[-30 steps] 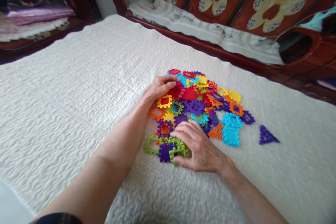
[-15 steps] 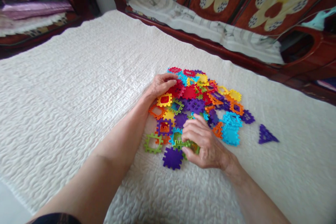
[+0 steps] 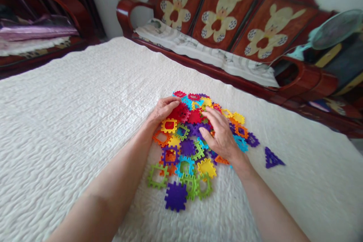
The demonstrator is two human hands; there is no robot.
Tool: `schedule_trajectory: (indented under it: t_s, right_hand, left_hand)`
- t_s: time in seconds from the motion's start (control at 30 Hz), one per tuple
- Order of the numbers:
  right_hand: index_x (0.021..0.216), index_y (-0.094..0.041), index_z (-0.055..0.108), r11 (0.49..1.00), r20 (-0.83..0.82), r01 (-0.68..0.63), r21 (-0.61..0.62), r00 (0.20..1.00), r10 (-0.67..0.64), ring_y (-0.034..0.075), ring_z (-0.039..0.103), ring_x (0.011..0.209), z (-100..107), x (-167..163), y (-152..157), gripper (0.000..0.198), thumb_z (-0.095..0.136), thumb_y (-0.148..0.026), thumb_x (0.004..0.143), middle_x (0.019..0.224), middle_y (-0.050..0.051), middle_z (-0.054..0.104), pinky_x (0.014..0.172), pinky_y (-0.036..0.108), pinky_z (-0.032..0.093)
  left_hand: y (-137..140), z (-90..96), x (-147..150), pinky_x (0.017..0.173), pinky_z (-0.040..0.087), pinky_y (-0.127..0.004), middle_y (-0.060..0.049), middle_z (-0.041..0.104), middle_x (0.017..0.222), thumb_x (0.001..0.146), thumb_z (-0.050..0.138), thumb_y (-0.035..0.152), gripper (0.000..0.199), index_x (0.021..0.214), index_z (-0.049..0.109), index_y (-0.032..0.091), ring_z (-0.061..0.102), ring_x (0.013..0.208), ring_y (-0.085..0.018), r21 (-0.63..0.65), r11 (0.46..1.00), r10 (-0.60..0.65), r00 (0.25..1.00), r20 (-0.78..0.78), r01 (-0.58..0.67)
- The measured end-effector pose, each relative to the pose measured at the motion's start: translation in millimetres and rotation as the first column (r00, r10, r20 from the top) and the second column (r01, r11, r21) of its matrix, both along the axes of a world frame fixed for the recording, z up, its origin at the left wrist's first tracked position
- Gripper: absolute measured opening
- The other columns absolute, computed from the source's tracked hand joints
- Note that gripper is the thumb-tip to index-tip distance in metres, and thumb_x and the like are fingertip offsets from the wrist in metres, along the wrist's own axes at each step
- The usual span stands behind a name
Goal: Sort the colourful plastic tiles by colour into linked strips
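Observation:
A heap of flat plastic interlocking tiles with toothed edges lies in front of me in several colours. At its left side my left hand [image 3: 165, 109] rests beside the red tiles [image 3: 195, 116], fingers stretched forward and the thumb close to them. My right hand [image 3: 220, 133] hovers over the right part of the heap, fingers and thumb apart, with no tile visible between them. It hides some tiles below. Closest to me are a solid purple tile [image 3: 176, 196], a green frame tile [image 3: 157, 176] and a yellow tile [image 3: 207, 168].
A purple triangular tile [image 3: 273, 158] lies apart at the right. Everything rests on a white quilted cover [image 3: 99, 94]. Behind stands a wooden sofa [image 3: 198, 62] with animal-patterned backrests, and a pale green fan [image 3: 331, 32] is at the far right.
My right hand has moved from the near tiles toward the middle right of the heap, uncovering yellow and green tiles. My left hand keeps its place at the heap. The view has tilted up.

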State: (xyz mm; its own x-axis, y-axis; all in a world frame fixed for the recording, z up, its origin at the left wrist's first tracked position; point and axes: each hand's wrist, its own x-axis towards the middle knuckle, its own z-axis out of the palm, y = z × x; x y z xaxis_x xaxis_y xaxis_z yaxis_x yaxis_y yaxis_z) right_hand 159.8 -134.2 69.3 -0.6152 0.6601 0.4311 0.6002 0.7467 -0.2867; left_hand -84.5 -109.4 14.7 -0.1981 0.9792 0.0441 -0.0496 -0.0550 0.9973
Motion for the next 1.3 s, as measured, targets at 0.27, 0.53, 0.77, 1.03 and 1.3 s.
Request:
schedule_trajectory:
  t_s: [0.27,0.53,0.77,1.03,1.3]
  right_hand:
    - [0.130,-0.023,0.054,0.993,0.203,-0.010,-0.117,0.979,0.034,0.028,0.038,0.135,-8.8,-21.6,-10.6,0.042,0.046,-0.043,0.094,0.145,0.009,0.047,0.109,0.054,0.032]
    - [0.127,-0.023,0.057,0.986,0.197,-0.030,-0.165,0.978,0.063,0.032,0.036,0.136,-13.9,-27.9,-60.2,0.039,0.050,-0.041,0.093,0.140,0.007,0.053,0.111,0.062,0.023]
    - [0.102,-0.023,0.066,0.988,0.060,-0.085,-0.125,0.994,0.094,0.028,0.046,0.127,-14.9,-26.7,-68.4,0.021,0.051,-0.034,0.092,0.115,0.004,0.069,0.111,0.058,0.017]
    - [0.111,-0.019,0.063,0.992,0.016,0.125,-0.007,0.992,-0.125,0.027,0.049,0.124,-12.2,-3.7,-28.6,0.025,0.047,-0.029,0.094,0.128,0.009,0.062,0.106,0.052,0.028]
    - [0.108,-0.021,0.063,0.993,0.050,0.108,-0.045,0.993,-0.106,0.025,0.054,0.117,-9.4,-2.5,-20.6,0.024,0.045,-0.031,0.095,0.112,0.008,0.068,0.106,0.051,0.028]
  left_hand:
    - [4.2,-1.9,-2.8,0.092,0.048,-0.035,-0.007,0.074,0.098,0.067,0.072,0.049,0.037,0.088,0.075,0.020,0.065,0.097,-0.023,0.016,0.998,0.054,0.985,0.163,-0.058]
    - [2.8,0.8,-6.1,0.090,0.048,-0.032,-0.006,0.075,0.094,0.064,0.076,0.048,0.037,0.087,0.075,0.020,0.066,0.094,-0.022,0.006,0.998,0.054,0.981,0.187,-0.056]
    - [6.2,-3.9,-6.0,0.090,0.049,-0.032,-0.006,0.075,0.094,0.061,0.079,0.047,0.039,0.088,0.075,0.019,0.067,0.094,-0.021,-0.013,0.999,0.054,0.965,0.257,-0.052]
    - [5.1,-2.5,-5.4,0.090,0.050,-0.032,-0.006,0.075,0.096,0.062,0.078,0.047,0.038,0.088,0.074,0.020,0.067,0.094,-0.021,-0.015,0.998,0.055,0.965,0.255,-0.053]
    - [3.8,-0.6,-4.1,0.086,0.051,-0.031,-0.006,0.075,0.092,0.063,0.077,0.048,0.036,0.086,0.075,0.021,0.067,0.090,-0.021,-0.019,0.998,0.067,0.972,0.226,-0.064]
